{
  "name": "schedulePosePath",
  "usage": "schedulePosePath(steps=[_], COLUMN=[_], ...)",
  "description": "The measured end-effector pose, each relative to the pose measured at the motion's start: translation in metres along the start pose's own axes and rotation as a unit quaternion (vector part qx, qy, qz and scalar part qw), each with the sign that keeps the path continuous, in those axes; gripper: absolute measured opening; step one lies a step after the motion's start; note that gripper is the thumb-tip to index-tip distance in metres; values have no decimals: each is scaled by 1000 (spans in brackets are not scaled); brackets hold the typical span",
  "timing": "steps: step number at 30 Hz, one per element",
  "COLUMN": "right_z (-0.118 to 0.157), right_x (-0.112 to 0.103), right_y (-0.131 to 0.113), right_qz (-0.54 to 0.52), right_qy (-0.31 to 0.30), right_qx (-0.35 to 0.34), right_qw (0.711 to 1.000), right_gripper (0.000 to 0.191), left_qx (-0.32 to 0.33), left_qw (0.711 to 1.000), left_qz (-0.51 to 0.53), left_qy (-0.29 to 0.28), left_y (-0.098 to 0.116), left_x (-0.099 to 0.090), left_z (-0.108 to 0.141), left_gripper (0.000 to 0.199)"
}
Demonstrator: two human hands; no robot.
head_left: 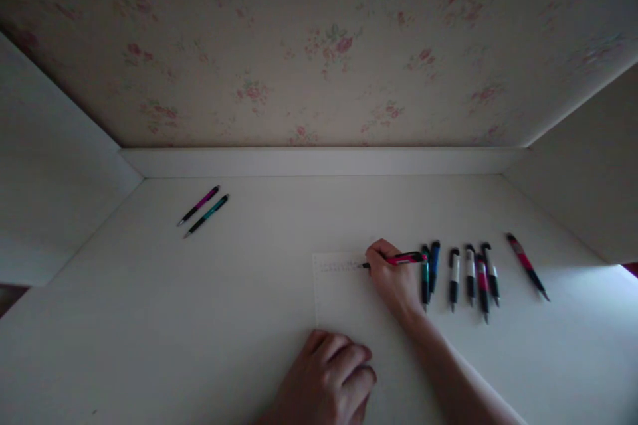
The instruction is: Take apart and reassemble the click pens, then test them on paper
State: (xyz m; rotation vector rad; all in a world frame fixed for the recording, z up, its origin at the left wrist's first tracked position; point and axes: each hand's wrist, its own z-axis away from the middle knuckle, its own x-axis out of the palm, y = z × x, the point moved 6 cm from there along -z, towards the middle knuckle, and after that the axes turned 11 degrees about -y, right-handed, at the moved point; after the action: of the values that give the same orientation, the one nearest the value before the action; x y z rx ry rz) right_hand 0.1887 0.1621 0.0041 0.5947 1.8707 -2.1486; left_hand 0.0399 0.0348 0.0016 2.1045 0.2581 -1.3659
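Observation:
My right hand point(396, 282) is closed around a pink and black pen point(406, 257). The pen's tip meets a white sheet of paper point(339, 295) at the right end of small, faint rows of marks near its top edge. My left hand point(331, 378) rests on the lower part of the sheet, its fingers curled together and nothing showing in them. Just right of my right hand lie a green pen point(425, 279) and a blue pen point(434, 265), side by side.
Farther right lie a white and black pen point(454, 275), several similar pens, a pink one point(482, 282) among them, and a slanted red and black pen point(526, 262). A purple pen point(200, 204) and a teal pen point(208, 214) lie at the back left. Floral wallpaper point(299, 80) backs the white desk point(174, 319).

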Motion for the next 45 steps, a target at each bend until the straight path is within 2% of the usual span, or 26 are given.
schedulePosePath(steps=[8,13,16,19,21,22,25,29,32,37,39,42,43,44,45], right_z=[-4,-4,2,11,20,24,38,58,67,64,62,61,62,63,64], right_x=[-4,-3,-6,-13,-18,-21,-33,-48,-43,-34,-37,-49,-55,-60,-65], right_y=[15,6,5,2,-1,0,6,2,-1,4,8,14,14,14,13], right_qz=[-104,-143,-121,-124,-145,-148,-110,34,109,108,86,11,4,14,43], right_qy=[21,-14,-32,-65,-112,-131,-163,-88,-69,-75,-45,26,54,75,89], right_qx=[7,-8,2,-59,-127,-144,-157,-251,-303,-296,-283,-261,-261,-270,-287], right_qw=[994,990,992,988,975,970,968,963,944,946,954,965,964,960,953], right_gripper=[14,38,44,32,45,50,38,34,41,43,46,71,75,70,58], left_qx=[-8,-17,-14,-12,-16,-20,-32,-45,-52,-50,-50,-46,-44,-43,-44], left_qw=[1000,999,999,999,999,999,998,997,997,997,997,997,997,997,997], left_qz=[9,28,34,31,32,36,48,56,57,57,57,59,57,55,52], left_qy=[-8,-14,-11,-1,3,1,-19,-29,-25,-35,-35,-37,-37,-36,-33], left_y=[2,1,0,0,0,0,2,4,4,4,4,3,3,3,3], left_x=[-3,-2,-1,-2,-3,-4,-6,-7,-7,-7,-8,-7,-7,-6,-6], left_z=[-1,0,1,2,2,1,0,-1,-2,-2,-1,-1,-1,-1,-1], left_gripper=[3,5,9,10,9,9,10,9,9,10,9,8,9,9,8])
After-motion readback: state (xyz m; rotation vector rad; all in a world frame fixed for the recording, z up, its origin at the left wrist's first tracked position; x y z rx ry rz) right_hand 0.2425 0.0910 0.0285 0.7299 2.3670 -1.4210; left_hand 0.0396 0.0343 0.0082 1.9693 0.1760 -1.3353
